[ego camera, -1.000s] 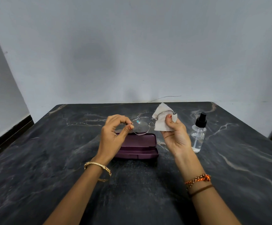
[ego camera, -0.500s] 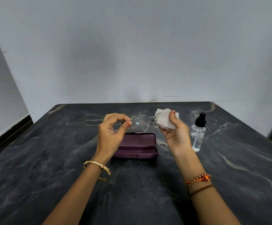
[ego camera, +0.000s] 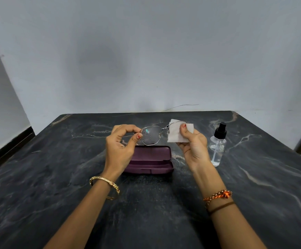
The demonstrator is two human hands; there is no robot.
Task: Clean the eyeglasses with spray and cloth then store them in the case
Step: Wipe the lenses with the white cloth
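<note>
Thin metal-framed eyeglasses (ego camera: 150,135) are held up above the table between both hands. My left hand (ego camera: 121,144) pinches the frame's left end with thumb and fingers. My right hand (ego camera: 193,146) presses a white cloth (ego camera: 177,133) around the right lens, which the cloth hides. The left lens shows droplets or smears. A purple eyeglass case (ego camera: 151,159) lies closed on the dark marble table (ego camera: 56,177), just below and behind my hands. A clear spray bottle (ego camera: 217,146) with a black nozzle stands upright to the right of my right hand.
A grey wall rises behind the table's far edge, with a thin wire (ego camera: 182,106) lying along it. The table's left and right edges drop off to the floor.
The cloth has unfolded flatter over the right lens, and my right thumb now presses on top of it. The glasses have tilted slightly; my left hand keeps its pinch.
</note>
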